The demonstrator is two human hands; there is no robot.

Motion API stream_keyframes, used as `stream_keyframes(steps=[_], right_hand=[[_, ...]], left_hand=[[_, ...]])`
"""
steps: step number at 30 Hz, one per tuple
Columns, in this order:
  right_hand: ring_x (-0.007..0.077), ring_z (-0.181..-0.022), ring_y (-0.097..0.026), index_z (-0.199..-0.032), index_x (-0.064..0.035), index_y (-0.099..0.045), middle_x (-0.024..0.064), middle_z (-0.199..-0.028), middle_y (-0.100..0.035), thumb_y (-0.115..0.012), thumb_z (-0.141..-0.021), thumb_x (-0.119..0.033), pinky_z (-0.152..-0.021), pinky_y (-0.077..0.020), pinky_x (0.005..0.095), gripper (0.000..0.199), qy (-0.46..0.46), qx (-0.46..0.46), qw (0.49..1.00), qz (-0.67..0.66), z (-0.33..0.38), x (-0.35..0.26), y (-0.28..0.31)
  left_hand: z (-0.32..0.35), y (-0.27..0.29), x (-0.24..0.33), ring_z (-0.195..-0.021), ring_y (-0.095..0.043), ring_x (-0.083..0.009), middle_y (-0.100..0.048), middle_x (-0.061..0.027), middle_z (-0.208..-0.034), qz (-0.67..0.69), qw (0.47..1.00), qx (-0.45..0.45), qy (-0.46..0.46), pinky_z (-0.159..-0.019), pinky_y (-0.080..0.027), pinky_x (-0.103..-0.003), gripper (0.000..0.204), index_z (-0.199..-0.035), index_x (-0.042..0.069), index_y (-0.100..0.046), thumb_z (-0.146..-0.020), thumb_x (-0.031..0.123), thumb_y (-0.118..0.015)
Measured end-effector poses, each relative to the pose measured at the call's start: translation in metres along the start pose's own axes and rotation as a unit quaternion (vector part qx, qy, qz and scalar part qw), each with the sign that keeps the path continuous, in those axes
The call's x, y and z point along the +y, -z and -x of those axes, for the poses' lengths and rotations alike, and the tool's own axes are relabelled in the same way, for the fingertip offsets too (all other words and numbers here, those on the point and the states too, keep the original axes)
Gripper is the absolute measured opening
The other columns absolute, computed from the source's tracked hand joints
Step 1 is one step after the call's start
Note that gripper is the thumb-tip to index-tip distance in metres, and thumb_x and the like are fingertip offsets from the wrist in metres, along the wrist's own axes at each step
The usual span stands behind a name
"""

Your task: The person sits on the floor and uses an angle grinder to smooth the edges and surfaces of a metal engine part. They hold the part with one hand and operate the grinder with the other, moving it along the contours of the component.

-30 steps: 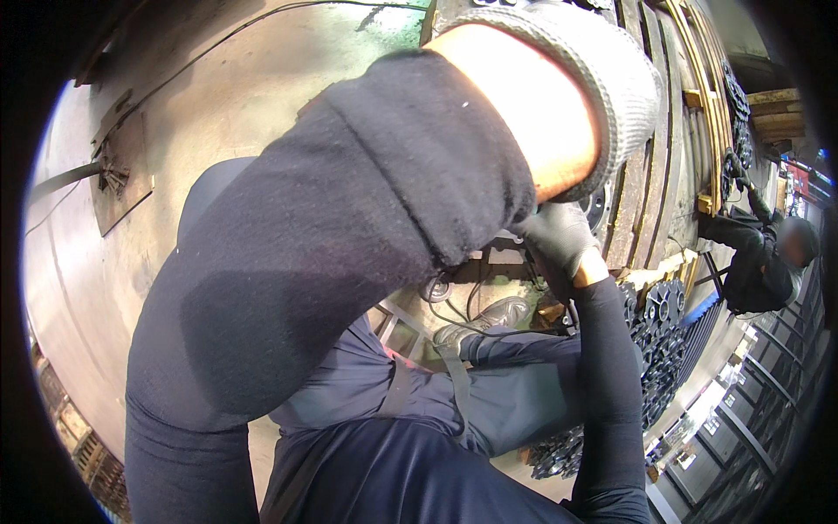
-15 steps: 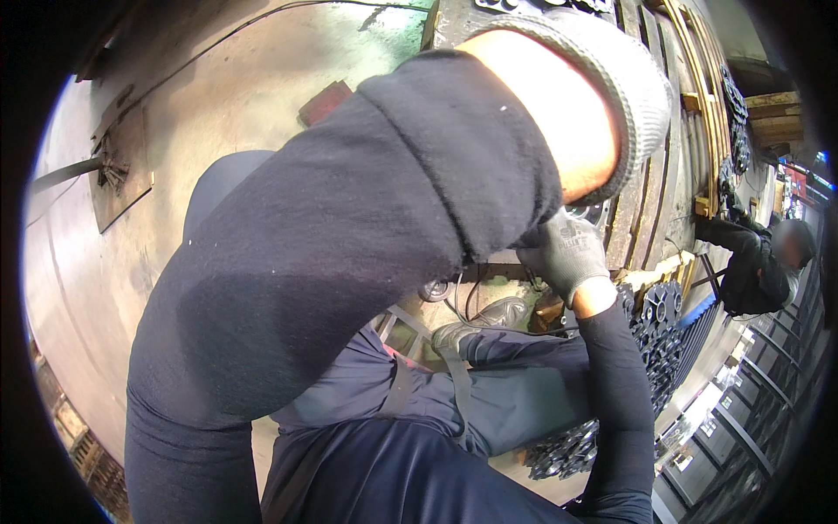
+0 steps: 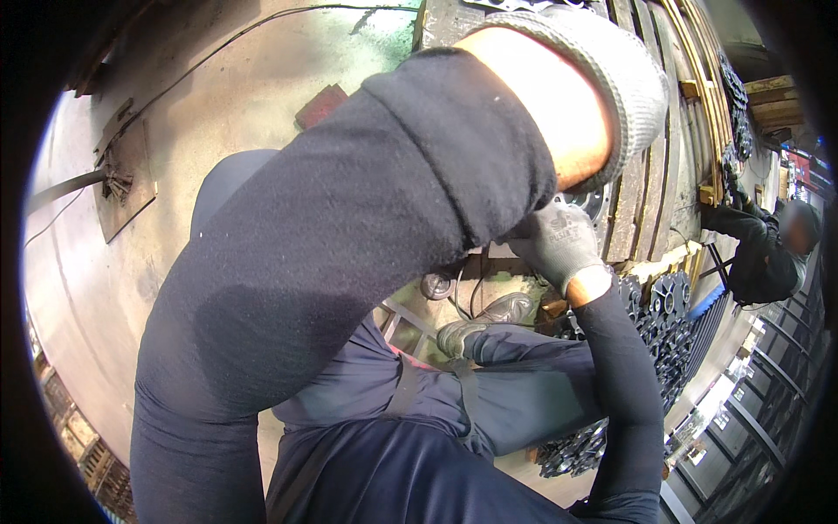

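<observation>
Where planks (image 3: pixel 650 166) lie, the right hand (image 3: pixel 559 244) apparently touches them.

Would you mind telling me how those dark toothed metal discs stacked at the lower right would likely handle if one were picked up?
The dark toothed discs look like solid metal, so each is probably stiff and heavy for its size. Their toothed rims should give gloved fingers purchase, though any oil would make them slippery. Being round, one stood on edge might roll; laid flat it should stay put.
</observation>
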State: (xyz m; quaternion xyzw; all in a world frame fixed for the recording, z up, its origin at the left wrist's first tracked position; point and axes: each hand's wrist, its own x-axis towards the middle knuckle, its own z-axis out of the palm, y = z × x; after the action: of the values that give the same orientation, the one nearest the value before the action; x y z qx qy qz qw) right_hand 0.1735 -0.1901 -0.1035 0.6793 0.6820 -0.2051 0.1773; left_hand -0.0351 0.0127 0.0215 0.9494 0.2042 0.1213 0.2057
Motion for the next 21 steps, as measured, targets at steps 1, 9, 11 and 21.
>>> stream_keyframes(steps=[1,9,11,21], right_hand=[[0.0372,-0.098,-0.08,-0.149,-0.0008,-0.057,0.0184,-0.107,-0.078,-0.09,-0.088,-0.036,-0.086,-0.0623,0.0498,0.078,0.012,-0.009,1.0,0.027,-0.002,-0.004,0.003],[0.0339,-0.096,-0.081,-0.151,-0.0033,-0.055,0.0154,-0.107,-0.078,-0.092,-0.087,-0.034,-0.086,-0.0614,0.0464,0.08,0.047,-0.006,0.995,0.091,0.016,0.0,-0.001],[0.0339,-0.096,-0.081,-0.15,-0.0037,-0.055,0.0145,-0.107,-0.078,-0.092,-0.087,-0.034,-0.086,-0.0613,0.0457,0.08,0.032,-0.015,0.994,0.108,0.022,0.003,0.005],[0.0392,-0.099,-0.081,-0.138,-0.0063,-0.058,0.0167,-0.108,-0.079,-0.088,-0.088,-0.03,-0.087,-0.0621,0.0532,0.063,-0.058,0.019,0.996,0.066,0.045,0.055,0.003]], left_hand=[[0.0,-0.001,0.0,-0.092,-0.081,-0.0404,-0.08,-0.024,-0.094,0.0,1.0,0.0,-0.001,-0.084,-0.065,-0.05,0.028,-0.101,0.0,-0.081,-0.104,0.022,-0.065],[-0.007,-0.006,0.002,-0.092,-0.081,-0.0405,-0.08,-0.0241,-0.093,0.0,1.0,-0.004,-0.009,-0.084,-0.065,-0.049,0.027,-0.1,0.0,-0.081,-0.103,0.021,-0.065],[-0.01,-0.007,0.003,-0.091,-0.082,-0.0405,-0.08,-0.0241,-0.093,0.001,1.0,-0.004,-0.013,-0.084,-0.065,-0.049,0.027,-0.1,0.0,-0.081,-0.103,0.021,-0.065],[-0.025,-0.014,0.013,-0.091,-0.082,-0.0406,-0.08,-0.0242,-0.093,-0.004,0.999,-0.011,-0.034,-0.084,-0.065,-0.049,0.027,-0.1,-0.001,-0.081,-0.103,0.02,-0.065]])
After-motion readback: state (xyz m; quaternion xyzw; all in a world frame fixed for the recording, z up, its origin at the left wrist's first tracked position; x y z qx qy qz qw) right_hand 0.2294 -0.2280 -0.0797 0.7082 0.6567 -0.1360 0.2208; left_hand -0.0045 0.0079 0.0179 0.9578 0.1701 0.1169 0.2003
